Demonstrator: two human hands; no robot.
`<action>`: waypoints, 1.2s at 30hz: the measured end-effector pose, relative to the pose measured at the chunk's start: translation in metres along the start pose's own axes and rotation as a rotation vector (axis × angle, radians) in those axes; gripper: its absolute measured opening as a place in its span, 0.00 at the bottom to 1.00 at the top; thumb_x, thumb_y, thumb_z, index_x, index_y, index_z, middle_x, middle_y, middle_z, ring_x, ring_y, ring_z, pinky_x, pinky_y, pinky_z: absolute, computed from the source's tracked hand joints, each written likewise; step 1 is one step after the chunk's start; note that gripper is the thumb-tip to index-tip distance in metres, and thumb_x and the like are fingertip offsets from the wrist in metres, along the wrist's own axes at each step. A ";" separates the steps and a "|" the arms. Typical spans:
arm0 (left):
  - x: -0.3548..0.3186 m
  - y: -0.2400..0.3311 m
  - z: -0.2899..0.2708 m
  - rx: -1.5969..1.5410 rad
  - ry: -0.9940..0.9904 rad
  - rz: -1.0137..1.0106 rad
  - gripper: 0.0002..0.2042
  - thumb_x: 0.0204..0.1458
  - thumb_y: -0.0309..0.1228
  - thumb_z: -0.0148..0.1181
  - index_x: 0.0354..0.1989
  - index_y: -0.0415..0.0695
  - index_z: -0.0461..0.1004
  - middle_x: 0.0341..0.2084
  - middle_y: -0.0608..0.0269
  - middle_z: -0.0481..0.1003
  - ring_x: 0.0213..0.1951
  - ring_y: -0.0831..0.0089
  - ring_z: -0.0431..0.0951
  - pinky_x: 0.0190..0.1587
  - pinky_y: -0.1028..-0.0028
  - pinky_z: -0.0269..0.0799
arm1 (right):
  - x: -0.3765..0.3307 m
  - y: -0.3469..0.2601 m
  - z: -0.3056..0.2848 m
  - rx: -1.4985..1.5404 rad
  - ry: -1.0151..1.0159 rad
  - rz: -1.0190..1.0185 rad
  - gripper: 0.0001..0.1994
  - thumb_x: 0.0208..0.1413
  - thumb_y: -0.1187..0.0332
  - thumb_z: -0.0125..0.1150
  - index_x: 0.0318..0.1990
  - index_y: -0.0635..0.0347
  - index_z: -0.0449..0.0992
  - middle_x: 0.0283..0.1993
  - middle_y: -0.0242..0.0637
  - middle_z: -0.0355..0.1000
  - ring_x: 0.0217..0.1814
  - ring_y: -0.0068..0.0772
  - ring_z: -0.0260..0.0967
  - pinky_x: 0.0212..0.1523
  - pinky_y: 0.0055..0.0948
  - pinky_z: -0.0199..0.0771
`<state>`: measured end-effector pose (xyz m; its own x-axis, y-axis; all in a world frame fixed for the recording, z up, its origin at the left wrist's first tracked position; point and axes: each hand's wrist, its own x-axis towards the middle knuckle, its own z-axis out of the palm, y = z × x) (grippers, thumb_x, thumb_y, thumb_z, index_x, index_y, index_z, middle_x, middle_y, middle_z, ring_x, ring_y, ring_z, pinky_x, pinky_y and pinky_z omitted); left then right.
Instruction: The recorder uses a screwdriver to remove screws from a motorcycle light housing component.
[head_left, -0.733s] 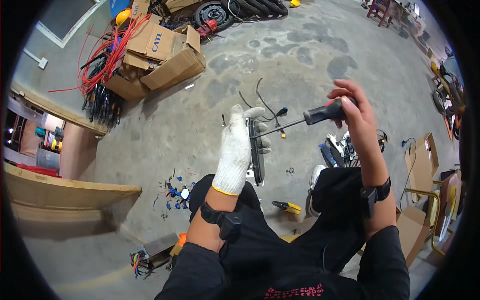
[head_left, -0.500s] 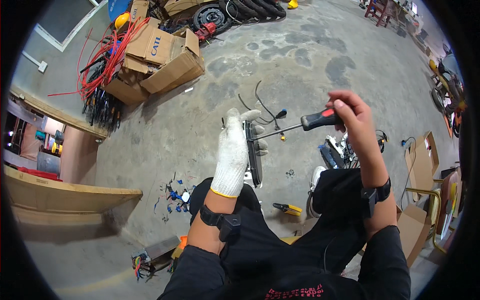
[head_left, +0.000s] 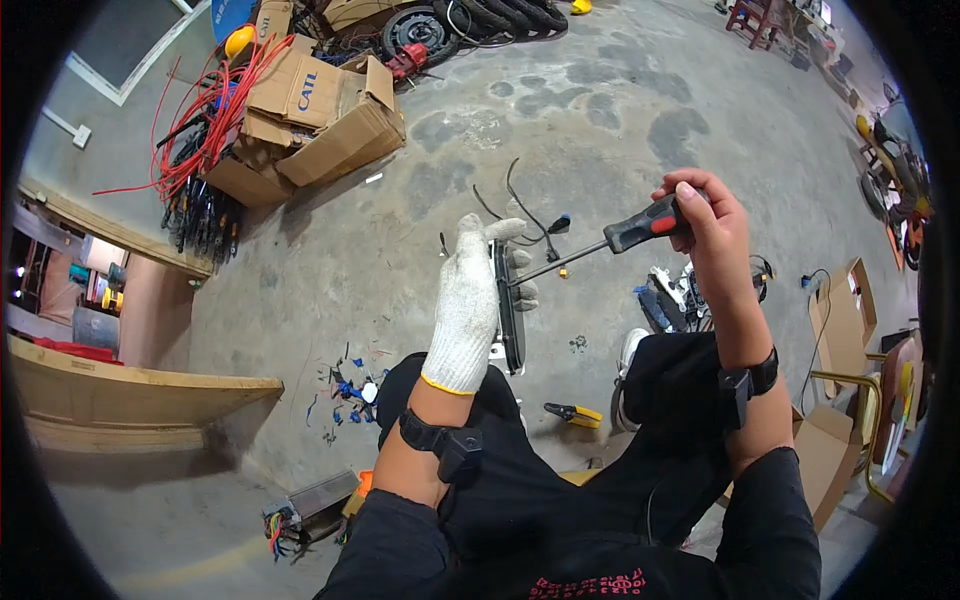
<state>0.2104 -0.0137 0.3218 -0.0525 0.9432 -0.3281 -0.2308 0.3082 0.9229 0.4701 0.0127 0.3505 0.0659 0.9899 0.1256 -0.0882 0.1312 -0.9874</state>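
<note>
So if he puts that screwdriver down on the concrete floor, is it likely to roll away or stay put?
The screwdriver in the right hand looks stiff, with a thin straight shaft. Its thick black and red handle looks rounded, so it could roll a little, though the rough concrete floor would probably stop it soon. It seems light, held by the fingertips alone.

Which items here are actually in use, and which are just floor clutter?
In use:
- left hand, in a white glove, gripping a long dark flat part
- right hand holding a screwdriver, its tip at that part

Lying about:
- cardboard boxes
- red wires
- yellow-handled pliers on the floor
- tyre
- small blue bits
</note>
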 end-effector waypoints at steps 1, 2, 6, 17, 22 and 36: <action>0.001 -0.001 0.000 -0.008 0.001 0.002 0.35 0.66 0.61 0.33 0.52 0.41 0.76 0.29 0.58 0.76 0.23 0.71 0.79 0.27 0.70 0.81 | 0.000 -0.001 0.001 -0.003 -0.013 0.000 0.12 0.62 0.62 0.59 0.47 0.60 0.77 0.38 0.33 0.78 0.23 0.14 0.61 0.24 0.17 0.58; 0.001 0.000 0.000 -0.007 -0.002 0.002 0.35 0.66 0.61 0.33 0.52 0.41 0.76 0.29 0.58 0.76 0.23 0.71 0.79 0.27 0.70 0.81 | -0.001 0.000 0.001 -0.003 -0.010 -0.001 0.12 0.62 0.62 0.59 0.47 0.60 0.77 0.38 0.33 0.78 0.23 0.14 0.61 0.24 0.17 0.58; 0.003 -0.002 0.002 0.012 0.017 0.016 0.36 0.66 0.61 0.32 0.52 0.41 0.76 0.30 0.58 0.76 0.23 0.71 0.79 0.28 0.70 0.81 | 0.001 0.005 -0.003 0.057 0.096 -0.109 0.12 0.64 0.61 0.57 0.45 0.59 0.76 0.37 0.32 0.77 0.26 0.13 0.62 0.24 0.16 0.58; -0.007 -0.005 0.011 0.032 -0.128 -0.013 0.38 0.65 0.63 0.28 0.56 0.42 0.75 0.33 0.59 0.75 0.28 0.75 0.77 0.34 0.73 0.79 | -0.017 0.017 0.019 -0.130 -0.213 -0.288 0.08 0.57 0.78 0.59 0.44 0.61 0.77 0.34 0.34 0.76 0.33 0.21 0.74 0.33 0.22 0.73; -0.010 -0.005 0.020 0.394 -0.132 0.189 0.34 0.69 0.57 0.29 0.56 0.44 0.77 0.33 0.63 0.75 0.33 0.77 0.73 0.39 0.76 0.73 | -0.029 0.024 0.052 -0.752 -0.541 -0.738 0.11 0.51 0.68 0.70 0.41 0.54 0.77 0.32 0.34 0.72 0.32 0.41 0.74 0.32 0.37 0.75; 0.001 -0.028 0.010 0.531 -0.132 0.401 0.29 0.71 0.51 0.29 0.58 0.47 0.75 0.36 0.61 0.77 0.36 0.74 0.74 0.43 0.73 0.72 | -0.033 0.030 0.061 -0.652 -0.560 -0.657 0.07 0.52 0.70 0.69 0.37 0.56 0.76 0.33 0.35 0.73 0.34 0.41 0.75 0.33 0.37 0.75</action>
<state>0.2265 -0.0206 0.2974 0.0926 0.9941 0.0561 0.2924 -0.0810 0.9529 0.4044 -0.0130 0.3230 -0.5706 0.6424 0.5116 0.3555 0.7548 -0.5513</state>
